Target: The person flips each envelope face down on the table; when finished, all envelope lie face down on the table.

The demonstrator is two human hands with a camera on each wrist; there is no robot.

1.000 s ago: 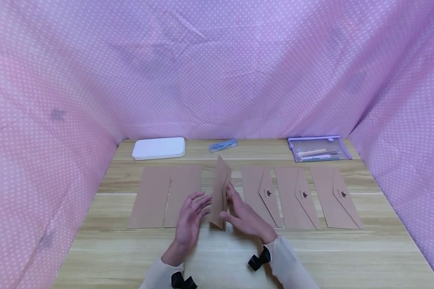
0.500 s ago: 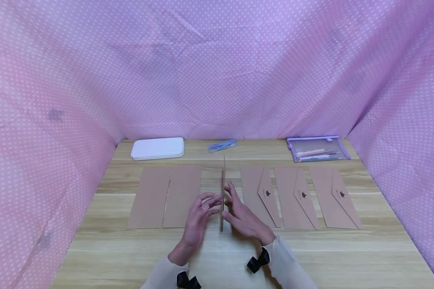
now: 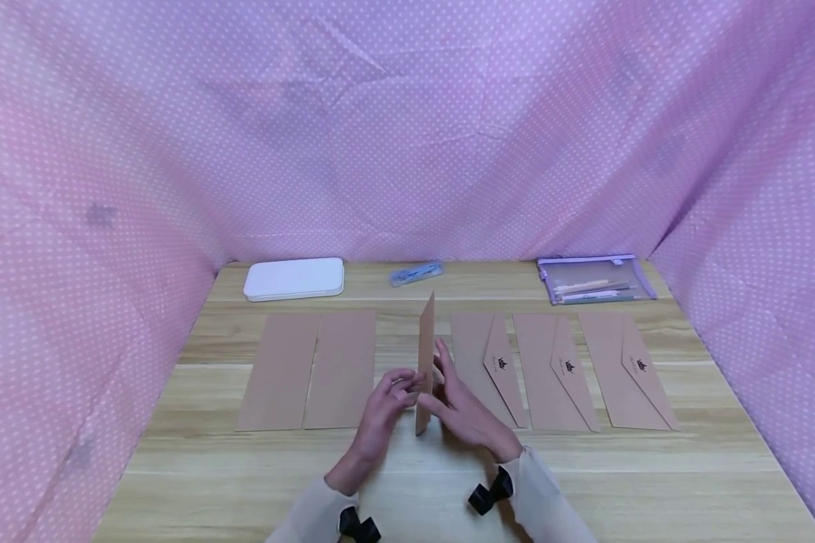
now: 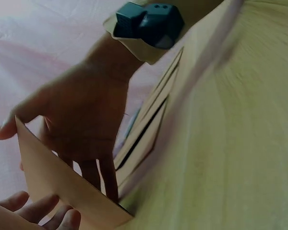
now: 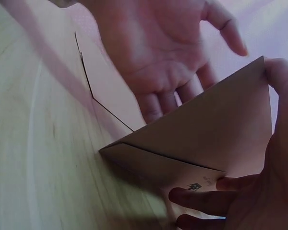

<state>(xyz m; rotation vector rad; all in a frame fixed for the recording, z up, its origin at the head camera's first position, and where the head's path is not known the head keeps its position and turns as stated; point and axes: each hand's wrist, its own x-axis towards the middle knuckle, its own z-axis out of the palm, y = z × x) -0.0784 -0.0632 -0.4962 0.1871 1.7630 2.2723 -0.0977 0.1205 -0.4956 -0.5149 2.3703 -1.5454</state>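
A brown paper envelope [image 3: 425, 362] stands on edge between my hands, its broad sides facing left and right. My right hand [image 3: 472, 413] holds it, thumb at the near edge and fingers along the flap side, where a small dark print shows in the right wrist view. My left hand [image 3: 380, 418] has loosely bent fingers at the plain side; in the left wrist view these fingers [image 4: 50, 206] lie close against the paper. To the left lie two envelopes, plain face up: an outer one [image 3: 278, 369] and an inner one [image 3: 341, 369].
Right of my hands lie three flap-side-up envelopes with crown prints: the nearest [image 3: 475, 347], a middle one [image 3: 543, 369] and the outermost [image 3: 611, 369]. Along the back are a white case [image 3: 294, 279], a small blue packet [image 3: 416, 273] and a purple-edged zip pouch [image 3: 596, 279] holding pencils.
The upright envelope has turned about its standing edge, from showing its flap side to edge-on, then its plain side. My left hand has moved right, up to the paper.
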